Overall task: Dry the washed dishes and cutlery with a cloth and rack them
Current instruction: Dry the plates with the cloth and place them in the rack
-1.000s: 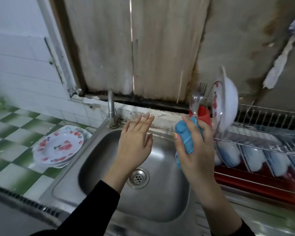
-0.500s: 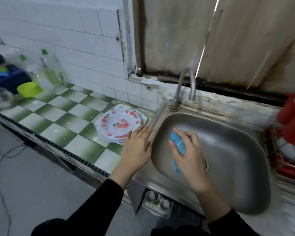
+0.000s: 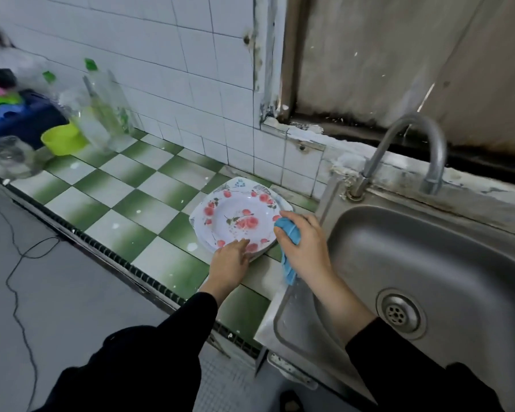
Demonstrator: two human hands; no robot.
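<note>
Fingers (image 3: pixel 241 242) of the left hand (image 3: pixel 228 264) lie nearly straight on the near rim of the top plate (image 3: pixel 235 217) — touching it, not curled round it as far as I can see. The thumb is hidden behind the hand, so I cannot tell whether it hooks under the rim. Right hand (image 3: pixel 305 248) is closed round a blue cloth (image 3: pixel 289 231), bunched in the fist with a tail hanging below the palm. It sits at the plate's right edge, touching or just beside it.

Plate is the uppermost of a small stack (image 3: pixel 257 257) on the green-and-white tiled counter (image 3: pixel 149 200), right beside the steel sink (image 3: pixel 428 263). Drying rack is not in view.

Judgement on placement: the stack sits next to the sink, probably as the wet pile waiting to be dried. Left hand at the near rim looks set to tip or lift the plate. Cloth is kept ready in the other hand so wiping can begin once the plate is up.

Writing: none readable. Plate carries a red flower print only. Two clear bottles (image 3: pixel 107 108) with green caps at far left are blurred — any label is illegible. Lime-green bowl (image 3: pixel 63 139) beside them shows no marking.
</note>
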